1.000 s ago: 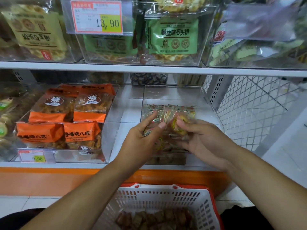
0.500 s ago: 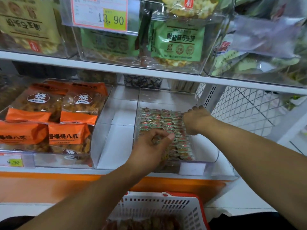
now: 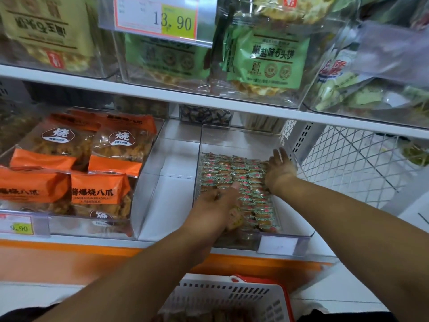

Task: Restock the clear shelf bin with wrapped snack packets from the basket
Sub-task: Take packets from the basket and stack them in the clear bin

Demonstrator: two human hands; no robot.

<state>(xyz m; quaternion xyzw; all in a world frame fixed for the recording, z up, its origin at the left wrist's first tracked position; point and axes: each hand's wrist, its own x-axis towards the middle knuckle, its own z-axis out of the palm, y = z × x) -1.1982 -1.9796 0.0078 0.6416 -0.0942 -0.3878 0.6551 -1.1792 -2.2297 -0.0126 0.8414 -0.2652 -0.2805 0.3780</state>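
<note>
Both hands now reach deeper into the clear shelf bin (image 3: 241, 135) than a half-second earlier, the right hand (image 3: 279, 169) opened from a curled fist into spread fingers. Nearest the camera, a white basket (image 3: 234, 298) with a red rim sits below the shelf edge, brown wrapped packets dimly visible inside. Above it runs an orange shelf front (image 3: 69, 254). On the white shelf, the left hand (image 3: 216, 205) lies flat with straight fingers on the rows of wrapped snack packets (image 3: 232, 173) filling the bin's front and middle; a packet shows by its palm, though whether it is gripped cannot be told. The right hand presses open-fingered against the packets' far right edge. Orange snack bags (image 3: 92, 163) fill the neighbouring bin to the left. White wire mesh (image 3: 348, 163) closes the right side. Overhead, green biscuit bags (image 3: 269, 59) and a price tag (image 3: 157, 17) reading 13.90 line the upper shelf.
</note>
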